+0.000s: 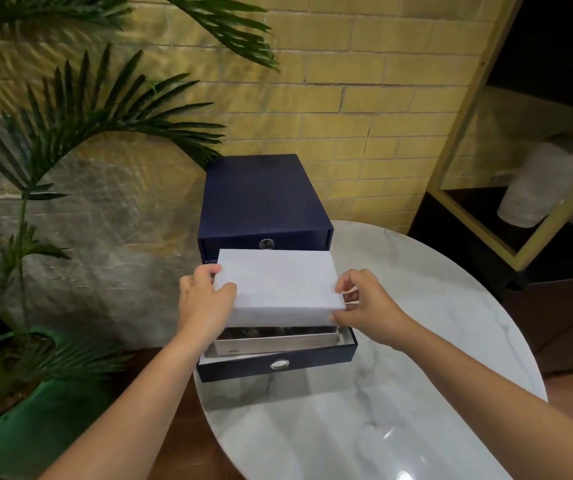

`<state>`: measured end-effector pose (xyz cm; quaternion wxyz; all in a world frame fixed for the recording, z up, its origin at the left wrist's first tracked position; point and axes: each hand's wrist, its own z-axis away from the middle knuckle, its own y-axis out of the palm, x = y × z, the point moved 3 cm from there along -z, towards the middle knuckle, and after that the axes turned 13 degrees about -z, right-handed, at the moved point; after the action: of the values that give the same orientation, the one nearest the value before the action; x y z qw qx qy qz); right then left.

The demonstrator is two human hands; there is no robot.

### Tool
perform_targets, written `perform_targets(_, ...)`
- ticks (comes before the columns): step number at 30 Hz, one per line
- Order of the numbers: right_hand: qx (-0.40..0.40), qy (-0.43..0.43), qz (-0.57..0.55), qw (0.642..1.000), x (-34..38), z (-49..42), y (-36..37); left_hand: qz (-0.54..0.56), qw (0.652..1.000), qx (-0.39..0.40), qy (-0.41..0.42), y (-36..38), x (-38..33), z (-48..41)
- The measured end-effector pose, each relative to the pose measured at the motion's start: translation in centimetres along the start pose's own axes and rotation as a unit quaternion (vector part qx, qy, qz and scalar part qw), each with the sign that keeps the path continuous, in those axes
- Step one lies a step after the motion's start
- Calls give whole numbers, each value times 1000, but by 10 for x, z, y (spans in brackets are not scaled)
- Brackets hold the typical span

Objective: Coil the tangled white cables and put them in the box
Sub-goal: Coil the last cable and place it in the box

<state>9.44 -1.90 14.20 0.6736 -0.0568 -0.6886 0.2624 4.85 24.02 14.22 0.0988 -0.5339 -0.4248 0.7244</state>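
A white rectangular box (278,285) is held between both hands above the pulled-out lower drawer (278,366) of a dark blue drawer unit (261,195). My left hand (202,299) grips the box's left edge, thumb on top. My right hand (364,303) pinches its right front corner. Under the box, inside the drawer, lies a grey tray-like insert (274,342) with something dark on it. No white cables are in view.
The drawer unit stands at the back of a round white marble table (399,393). A palm plant in a green pot (18,427) stands at the left. A brick wall is behind, and a yellow-framed dark shelf (486,202) with white stacked items is at the right.
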Motion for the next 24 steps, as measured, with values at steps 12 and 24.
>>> perform_targets(12,55,6,4,998,-4,12,1,-65,998,22,-6,6,0,21)
perform_targets(24,86,-26,207,974,-4,-1,5,-290,953,70,53,13,8,24)
